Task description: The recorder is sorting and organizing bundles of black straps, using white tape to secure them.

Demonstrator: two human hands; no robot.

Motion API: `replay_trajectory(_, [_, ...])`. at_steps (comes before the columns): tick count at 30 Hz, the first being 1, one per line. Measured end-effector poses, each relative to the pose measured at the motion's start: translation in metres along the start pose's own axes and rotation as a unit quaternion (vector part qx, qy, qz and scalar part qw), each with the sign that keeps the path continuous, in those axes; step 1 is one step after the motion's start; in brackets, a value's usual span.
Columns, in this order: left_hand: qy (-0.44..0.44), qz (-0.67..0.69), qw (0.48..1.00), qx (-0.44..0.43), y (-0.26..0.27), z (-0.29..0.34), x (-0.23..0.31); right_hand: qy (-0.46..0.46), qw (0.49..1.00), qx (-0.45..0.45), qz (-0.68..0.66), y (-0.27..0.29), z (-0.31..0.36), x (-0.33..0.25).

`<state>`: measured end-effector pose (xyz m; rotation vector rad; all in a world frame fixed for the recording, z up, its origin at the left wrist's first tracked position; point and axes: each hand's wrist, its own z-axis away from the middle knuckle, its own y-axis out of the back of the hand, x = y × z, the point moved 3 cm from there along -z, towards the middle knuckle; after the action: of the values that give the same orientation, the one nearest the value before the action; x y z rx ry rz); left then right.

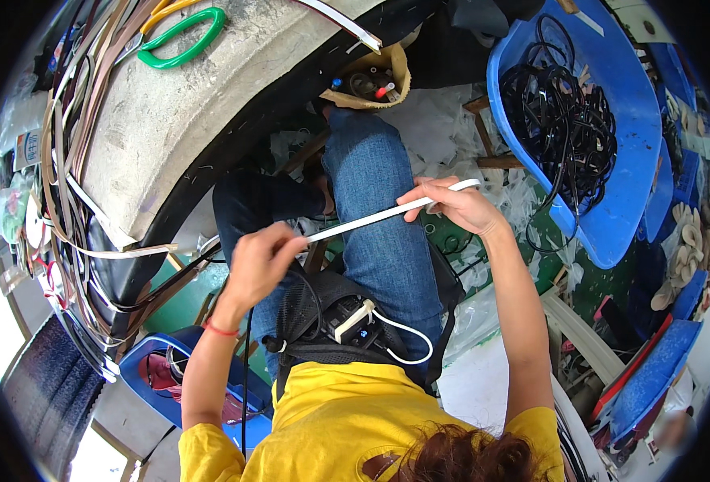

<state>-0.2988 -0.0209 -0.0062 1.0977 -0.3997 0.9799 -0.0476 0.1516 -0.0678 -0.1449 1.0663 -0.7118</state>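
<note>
The left hand [260, 261] and right hand [461, 207] are pinching a white strip [355, 227] near opposite ends, above the jeans [375, 169]. At left, a blue bin [133, 371] is holding reddish items [159, 372]. Beyond, a paper bag [403, 76] is holding small objects [384, 91]; a blue tub [640, 136] is holding black cords [564, 120]. Scissors [170, 63] are lying on a grey worktop [186, 112]; plastic scraps [443, 120] are littering the floor [596, 269].

Green floor [588, 291] is littered with clear plastic scraps [443, 128], scuffed pale worktable [242, 56] up front, beat-up pale bench-like frame [584, 341] off right, and bright white light glares far left.
</note>
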Motion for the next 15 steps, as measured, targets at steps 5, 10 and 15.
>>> replay_trajectory(5, [0.164, -0.127, 0.968, 0.142, 0.054, 0.077, -0.115, 0.022, 0.999, 0.020, 0.012, 0.003, 0.007, -0.003])
replay_trajectory(10, [0.234, -0.319, 0.907, 0.148, 0.062, 0.141, -0.232, 0.031, 0.999, 0.010, 0.012, -0.005, -0.004, -0.008])
replay_trajectory(15, [-0.043, -0.109, 0.982, 0.146, 0.000, 0.007, -0.006, 0.018, 0.999, 0.044, 0.016, -0.005, 0.004, -0.006])
